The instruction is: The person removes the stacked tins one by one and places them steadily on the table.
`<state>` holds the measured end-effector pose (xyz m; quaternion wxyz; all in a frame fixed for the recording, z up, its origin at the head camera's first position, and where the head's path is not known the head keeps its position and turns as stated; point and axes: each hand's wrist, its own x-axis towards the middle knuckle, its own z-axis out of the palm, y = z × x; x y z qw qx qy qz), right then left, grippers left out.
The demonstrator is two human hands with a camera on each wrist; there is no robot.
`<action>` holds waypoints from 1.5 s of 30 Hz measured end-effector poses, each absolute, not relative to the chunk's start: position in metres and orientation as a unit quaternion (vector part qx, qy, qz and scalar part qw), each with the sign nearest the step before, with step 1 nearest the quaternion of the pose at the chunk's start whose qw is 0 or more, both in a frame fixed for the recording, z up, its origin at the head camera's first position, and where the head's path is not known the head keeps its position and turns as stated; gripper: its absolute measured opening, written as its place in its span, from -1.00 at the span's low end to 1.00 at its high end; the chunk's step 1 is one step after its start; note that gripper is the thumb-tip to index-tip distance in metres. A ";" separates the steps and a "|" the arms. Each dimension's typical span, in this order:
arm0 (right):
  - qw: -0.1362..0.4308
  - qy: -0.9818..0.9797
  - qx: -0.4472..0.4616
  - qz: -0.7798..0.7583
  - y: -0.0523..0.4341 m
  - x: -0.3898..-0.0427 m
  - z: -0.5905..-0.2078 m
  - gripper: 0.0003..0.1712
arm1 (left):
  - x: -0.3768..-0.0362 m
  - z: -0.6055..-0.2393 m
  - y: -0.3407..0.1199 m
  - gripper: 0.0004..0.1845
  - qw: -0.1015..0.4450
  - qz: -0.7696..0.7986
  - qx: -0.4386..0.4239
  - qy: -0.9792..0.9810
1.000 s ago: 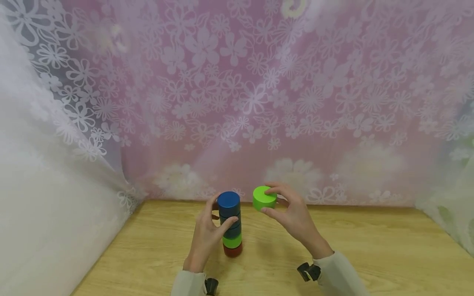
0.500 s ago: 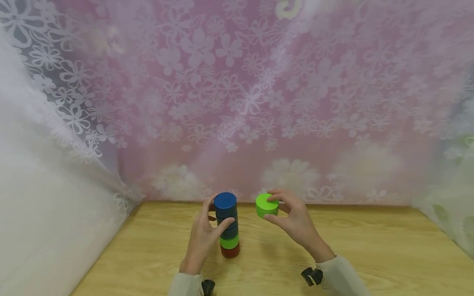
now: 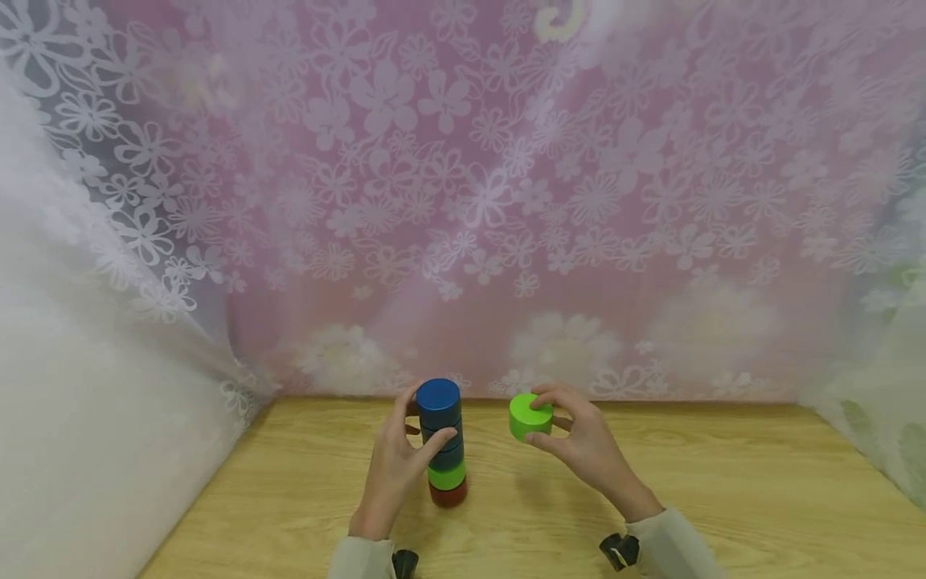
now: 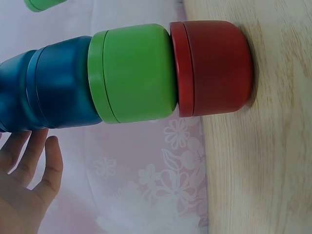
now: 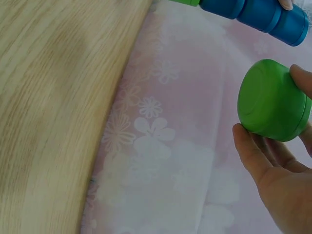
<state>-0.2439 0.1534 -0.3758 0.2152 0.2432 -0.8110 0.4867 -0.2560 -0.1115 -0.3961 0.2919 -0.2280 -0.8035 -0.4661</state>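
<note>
A: Hands first. Left hand (image 3: 396, 470) was wrapped round the stack (image 3: 443, 446), thumb behind, fingers curled across the blue cans (image 3: 439, 418) near the top. Right hand (image 3: 579, 442) pinched a loose green can (image 3: 530, 416), thumb low, fingers on the lid.

B: Stack order, bottom up?

A: Red can (image 4: 214, 68) on the wooden table (image 3: 723, 498), green one (image 4: 134, 73) on it, blue ones above. Left wrist view showed the stack upright and seated flush.

B: Where was the loose can relative to the stack?

A: Right of the stack, near but apart, roughly level with its top, off the table. Floral curtain (image 3: 506, 201) behind the stack.

B: Anything on doing it well?

A: My judgement: keep the left grip light and steady so the tall stack doesn't tip, hold the green can level, and keep it clear of the blue top while it's moving. The stack looked narrow for its height, so a sideways knock is the risk.

B: Right hand grip secure?

A: Looked so in the right wrist view, fingers on both sides.
</note>
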 end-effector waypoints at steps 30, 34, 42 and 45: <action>0.156 -0.847 0.223 0.456 0.161 -0.243 -0.394 -0.63 | -0.255 -0.398 -0.113 -0.22 0.299 -0.460 -0.235 -0.802; 0.147 -0.848 0.224 0.458 0.161 -0.245 -0.397 -0.63 | -0.255 -0.397 -0.113 -0.22 0.302 -0.460 -0.236 -0.801; 0.119 -0.850 0.234 0.457 0.163 -0.245 -0.399 -0.65 | -0.255 -0.397 -0.113 -0.22 0.302 -0.456 -0.233 -0.804; 0.108 -0.850 0.235 0.458 0.163 -0.246 -0.400 -0.65 | -0.256 -0.397 -0.113 -0.22 0.303 -0.453 -0.232 -0.806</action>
